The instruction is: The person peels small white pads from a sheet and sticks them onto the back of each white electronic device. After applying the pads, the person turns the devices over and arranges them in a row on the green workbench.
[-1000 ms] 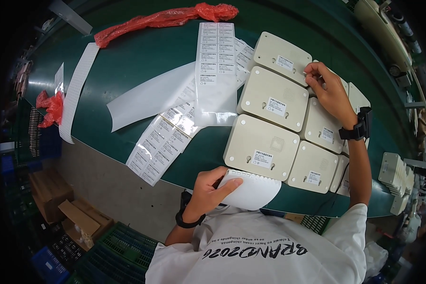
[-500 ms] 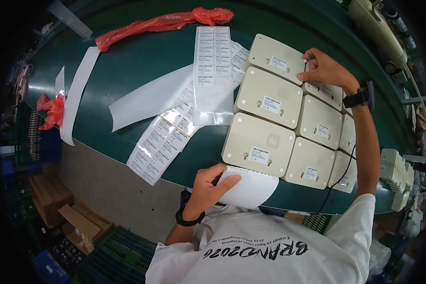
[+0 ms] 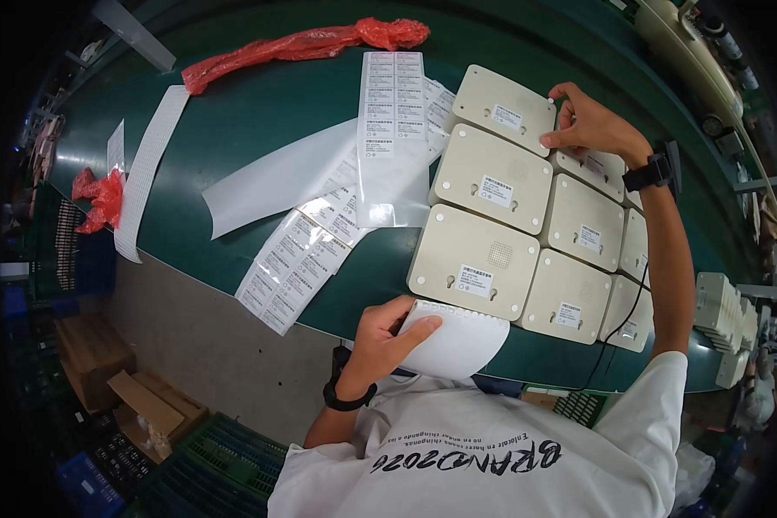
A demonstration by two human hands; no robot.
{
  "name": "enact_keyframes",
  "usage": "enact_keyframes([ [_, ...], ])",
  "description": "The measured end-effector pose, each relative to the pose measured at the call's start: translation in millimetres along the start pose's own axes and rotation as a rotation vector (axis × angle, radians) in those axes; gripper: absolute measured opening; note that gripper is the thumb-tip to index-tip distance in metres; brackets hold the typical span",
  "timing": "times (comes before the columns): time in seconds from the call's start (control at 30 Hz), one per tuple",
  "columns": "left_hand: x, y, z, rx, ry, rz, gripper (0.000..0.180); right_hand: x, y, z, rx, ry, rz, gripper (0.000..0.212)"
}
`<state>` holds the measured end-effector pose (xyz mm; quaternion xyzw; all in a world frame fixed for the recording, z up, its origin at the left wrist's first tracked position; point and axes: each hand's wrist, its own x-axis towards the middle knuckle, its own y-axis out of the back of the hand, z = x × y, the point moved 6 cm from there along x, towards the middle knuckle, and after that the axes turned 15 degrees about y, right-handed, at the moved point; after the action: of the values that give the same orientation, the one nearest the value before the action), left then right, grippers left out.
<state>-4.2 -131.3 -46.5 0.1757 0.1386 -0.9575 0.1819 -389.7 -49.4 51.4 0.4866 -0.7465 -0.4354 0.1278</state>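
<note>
The left hand pinches a curled white sheet near the closest beige box on the green tabletop — the right hand, fingers bent, has thumb and index at the farthest labelled box's right edge — whether gripping, I cannot tell

Small Chinese print on labels of boxes, likewise on label sheets; black Latin lettering and digits on shirt.

White T-shirt (black-lettered), black wristbands
</note>
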Motion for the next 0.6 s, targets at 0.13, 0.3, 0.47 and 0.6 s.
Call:
enact_keyframes([
  [0.13, -1, -2, -1, 0.024, -0.004, -0.003, 0.020, -3, 2, 1, -0.165, -0.002, 0.015, 0.084],
  [0.3, 1, 0, 0, 0.027, -0.014, 0.005, 0.021, 5, 12, 15, 0.037, 0.148, 0.090, 0.057],
  [0.47, -1, -2, 0, 0.020, -0.001, -0.004, 0.021, 12, 7, 30, 0.192, 0.183, 0.194, 0.030],
  [0.6, -1, -1, 0, 0.021, 0.005, -0.004, 0.021, 12, 3, 26, 0.145, 0.200, 0.212, 0.028],
])
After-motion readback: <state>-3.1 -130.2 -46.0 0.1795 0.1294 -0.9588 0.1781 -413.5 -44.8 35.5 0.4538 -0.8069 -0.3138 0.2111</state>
